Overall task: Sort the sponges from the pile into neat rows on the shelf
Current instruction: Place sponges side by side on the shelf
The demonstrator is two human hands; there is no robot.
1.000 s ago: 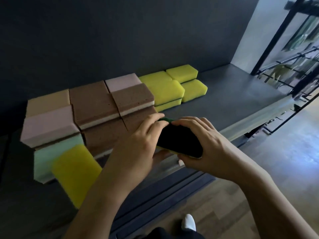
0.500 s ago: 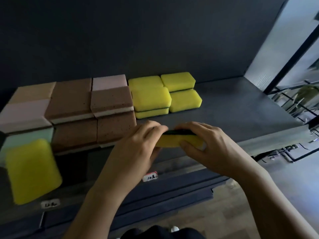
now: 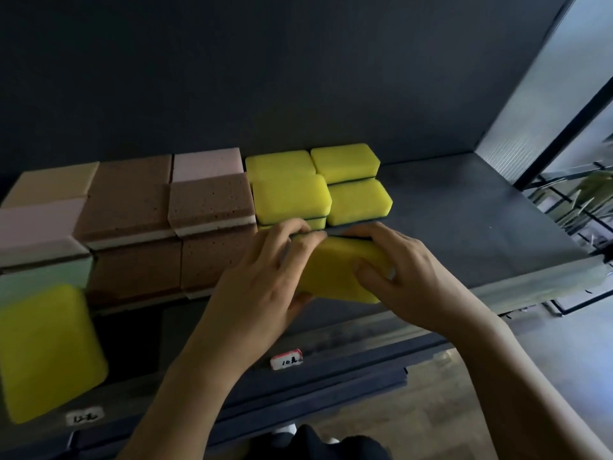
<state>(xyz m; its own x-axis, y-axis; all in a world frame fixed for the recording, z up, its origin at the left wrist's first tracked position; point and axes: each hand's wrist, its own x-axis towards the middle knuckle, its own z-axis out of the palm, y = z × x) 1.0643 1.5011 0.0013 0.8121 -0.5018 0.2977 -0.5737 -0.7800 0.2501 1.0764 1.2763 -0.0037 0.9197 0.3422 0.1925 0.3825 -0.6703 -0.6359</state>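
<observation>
Both hands hold one yellow sponge (image 3: 335, 273) with a dark scouring side, tilted so its yellow face looks toward me, just above the dark shelf (image 3: 464, 207). My left hand (image 3: 262, 280) grips its left end, fingers curled over the top edge. My right hand (image 3: 394, 270) grips its right end, thumb on the yellow face. Right behind it stand stacked yellow sponges (image 3: 292, 197) in two columns. Left of those are stacked brown sponges (image 3: 209, 204) and pink sponges (image 3: 205, 164).
A large yellow sponge (image 3: 46, 350) leans at the shelf's front left, below a pale green one (image 3: 43, 280). Price labels (image 3: 287, 358) sit on the shelf's front rail. The shelf's right half is bare; a wall and metal racks lie beyond it.
The held sponge has turned from dark side up, through edge-on, to yellow face toward me, and both hands have carried it forward toward the yellow stacks.
</observation>
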